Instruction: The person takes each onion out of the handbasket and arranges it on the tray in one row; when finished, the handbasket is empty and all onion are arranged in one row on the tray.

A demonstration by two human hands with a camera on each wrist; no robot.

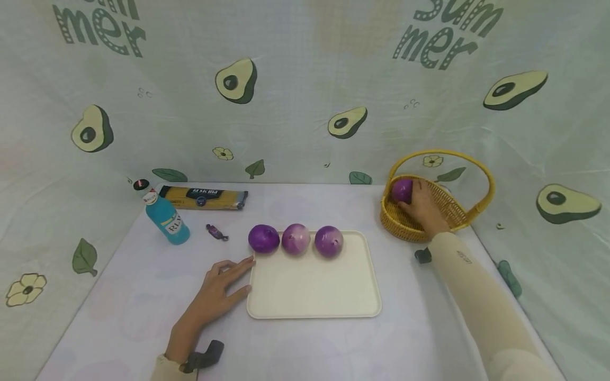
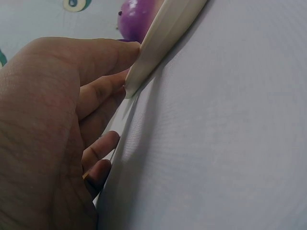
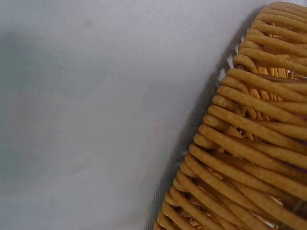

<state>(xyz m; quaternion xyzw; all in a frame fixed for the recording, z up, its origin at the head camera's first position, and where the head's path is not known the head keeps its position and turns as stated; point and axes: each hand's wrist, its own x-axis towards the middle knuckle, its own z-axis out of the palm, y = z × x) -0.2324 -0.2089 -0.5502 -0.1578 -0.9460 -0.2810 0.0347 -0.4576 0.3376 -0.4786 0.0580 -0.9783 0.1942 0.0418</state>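
On the table lies a cream tray [image 1: 314, 288]. Along its far edge sit three round purple onions: a dark one [image 1: 263, 239] at the left corner, then two paler ones [image 1: 296, 239] [image 1: 329, 242]. My left hand [image 1: 220, 291] touches the tray's left edge with its fingertips and thumb, the fingers spread. In the left wrist view, the thumb meets the rim of the tray [image 2: 158, 43]. My right hand [image 1: 423, 207] reaches into a yellow wicker basket [image 1: 402, 225] and grips another purple onion [image 1: 402, 190]. In the right wrist view, only the basket's woven side [image 3: 249, 129] shows; the hand is hidden.
At the back left stands a blue bottle [image 1: 168, 217] with a dark cap, beside a yellow pasta packet [image 1: 205, 198]. A small purple wrapped candy [image 1: 216, 232] lies right of the bottle. The basket's tall handle [image 1: 488, 185] arches above it. A printed cloth hangs behind the table.
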